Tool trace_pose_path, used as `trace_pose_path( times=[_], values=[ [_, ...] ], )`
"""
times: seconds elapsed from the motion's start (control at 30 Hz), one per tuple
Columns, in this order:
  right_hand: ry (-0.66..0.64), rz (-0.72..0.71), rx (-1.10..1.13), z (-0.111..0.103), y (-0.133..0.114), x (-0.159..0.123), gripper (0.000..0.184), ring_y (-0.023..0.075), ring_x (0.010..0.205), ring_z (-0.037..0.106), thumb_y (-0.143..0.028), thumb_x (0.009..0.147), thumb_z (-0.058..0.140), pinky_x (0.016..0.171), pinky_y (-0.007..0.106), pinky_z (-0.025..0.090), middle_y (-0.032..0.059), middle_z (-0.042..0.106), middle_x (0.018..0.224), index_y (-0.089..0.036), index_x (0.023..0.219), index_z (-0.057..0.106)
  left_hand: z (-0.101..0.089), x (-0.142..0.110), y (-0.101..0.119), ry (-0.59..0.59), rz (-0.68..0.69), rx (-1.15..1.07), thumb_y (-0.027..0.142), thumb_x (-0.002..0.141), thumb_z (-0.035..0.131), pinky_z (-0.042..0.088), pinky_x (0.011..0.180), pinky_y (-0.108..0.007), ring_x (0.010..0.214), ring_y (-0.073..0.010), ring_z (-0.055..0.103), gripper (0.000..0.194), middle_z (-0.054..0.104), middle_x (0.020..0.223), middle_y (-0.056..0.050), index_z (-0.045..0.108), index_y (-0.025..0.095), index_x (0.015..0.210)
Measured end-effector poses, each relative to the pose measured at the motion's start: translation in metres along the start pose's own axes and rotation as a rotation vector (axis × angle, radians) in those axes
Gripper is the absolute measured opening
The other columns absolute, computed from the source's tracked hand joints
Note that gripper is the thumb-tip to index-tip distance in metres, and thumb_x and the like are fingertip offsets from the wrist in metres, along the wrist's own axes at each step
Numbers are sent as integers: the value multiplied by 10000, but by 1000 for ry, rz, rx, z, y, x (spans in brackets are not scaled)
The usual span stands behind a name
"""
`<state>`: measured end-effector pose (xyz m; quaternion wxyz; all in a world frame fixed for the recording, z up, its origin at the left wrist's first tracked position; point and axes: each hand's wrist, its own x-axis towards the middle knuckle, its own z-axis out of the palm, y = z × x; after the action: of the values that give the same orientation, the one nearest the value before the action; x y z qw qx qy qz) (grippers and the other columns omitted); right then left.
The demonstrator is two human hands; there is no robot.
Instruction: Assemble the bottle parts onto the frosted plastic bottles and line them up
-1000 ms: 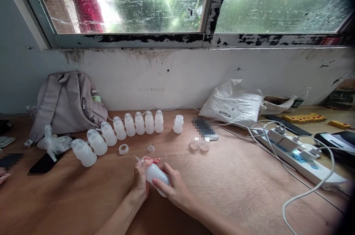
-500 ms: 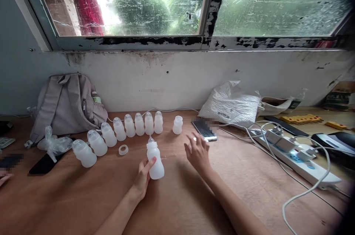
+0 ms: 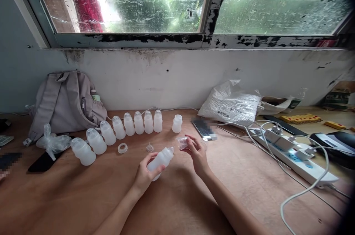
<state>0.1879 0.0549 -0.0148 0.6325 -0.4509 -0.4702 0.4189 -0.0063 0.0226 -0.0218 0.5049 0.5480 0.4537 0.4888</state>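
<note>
My left hand [image 3: 145, 172] is wrapped round a frosted baby bottle [image 3: 161, 159], which tilts with its top to the right. Between the fingertips of my right hand [image 3: 197, 153] is a clear bottle cap [image 3: 181, 143], apart from the bottle's top. On the table behind the held bottle lies a small clear nipple [image 3: 149, 147]. A white collar ring [image 3: 122, 148] rests farther left. Several capped baby bottles [image 3: 119, 128] stand in a curved row at the back left. One bottle without a cap [image 3: 177, 123] stands alone at the back.
A phone [image 3: 203, 128] lies behind my right hand. On the right are a power strip [image 3: 294, 157] and loose white cables. A silvery plastic bag [image 3: 233, 104] and a grey backpack [image 3: 66, 102] stand against the wall. Another person's hand [image 3: 3, 174] shows at the left edge.
The held bottle has tipped to the right. My right hand has closed on the clear cap and brought it near the bottle's top. The nipple on the table has come into clear view.
</note>
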Motion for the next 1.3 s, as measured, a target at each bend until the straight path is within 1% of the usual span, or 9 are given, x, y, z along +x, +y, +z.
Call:
trace_pose_path(
  times=[0.17, 0.27, 0.43, 0.57, 0.67, 0.8, 1.1, 1.2, 1.3],
  values=[
    [-92, 30, -39, 11, -1, -10, 298, 155, 680, 561, -405, 764, 559, 615, 298, 487, 22, 606, 726, -184, 964, 559, -4, 0, -5, -30, 30, 76, 340, 623, 676, 454, 715, -322, 834, -257, 577, 362, 659, 899, -63, 636, 192, 951],
    [-110, 33, -85, 13, 1, -13, 278, 159, 673, 564, -410, 756, 566, 590, 286, 482, 25, 610, 711, -176, 906, 573, -5, -1, -2, -44, 50, 106, 353, 628, 664, 472, 698, -345, 810, -261, 585, 322, 676, 883, -5, 646, 272, 939],
    [-123, 18, -128, 18, 3, -18, 254, 156, 644, 553, -425, 757, 557, 552, 270, 468, 20, 593, 685, -177, 815, 564, -6, -2, 0, -70, -23, 225, 418, 645, 624, 485, 742, -327, 865, -220, 596, 300, 666, 910, 112, 610, 371, 941],
    [-82, 36, -156, 22, 4, -24, 245, 117, 522, 479, -432, 772, 537, 457, 236, 400, -11, 534, 614, -190, 741, 509, -7, -4, -6, -49, 58, 325, 438, 652, 621, 474, 785, -308, 920, -202, 581, 336, 639, 979, 139, 568, 392, 980],
    [-61, 36, -162, 25, 5, -29, 238, 105, 509, 445, -424, 780, 532, 447, 221, 368, -33, 491, 590, -201, 718, 473, -7, -6, -9, -39, 127, 393, 453, 649, 619, 475, 788, -300, 911, -195, 584, 340, 631, 973, 145, 550, 404, 979],
    [-89, 34, -164, 28, 9, -33, 249, 106, 520, 440, -423, 788, 521, 461, 218, 371, -41, 474, 581, -204, 696, 444, -6, -7, -10, -34, 168, 448, 463, 650, 611, 487, 760, -304, 876, -195, 593, 328, 632, 940, 131, 546, 407, 966],
    [-102, 27, -130, 36, 15, -41, 223, 131, 586, 492, -422, 816, 475, 507, 235, 415, -18, 517, 651, -213, 756, 428, -13, -4, -10, 18, 241, 489, 417, 630, 632, 517, 680, -347, 799, -220, 600, 352, 637, 881, 43, 576, 324, 965],
    [-124, -6, -213, 34, 10, -36, 216, 141, 596, 508, -425, 833, 441, 521, 247, 424, -4, 545, 669, -210, 831, 456, -11, 1, -13, 13, 244, 494, 390, 640, 635, 507, 723, -364, 842, -234, 591, 352, 630, 930, 19, 578, 285, 972],
    [-171, -103, -422, 30, -4, -22, 241, 152, 610, 526, -423, 832, 445, 556, 262, 430, 6, 566, 687, -207, 921, 505, -7, 7, -19, -12, 280, 494, 366, 680, 619, 475, 809, -368, 964, -243, 553, 473, 568, 1073, -45, 491, 240, 1117]
  ],
)
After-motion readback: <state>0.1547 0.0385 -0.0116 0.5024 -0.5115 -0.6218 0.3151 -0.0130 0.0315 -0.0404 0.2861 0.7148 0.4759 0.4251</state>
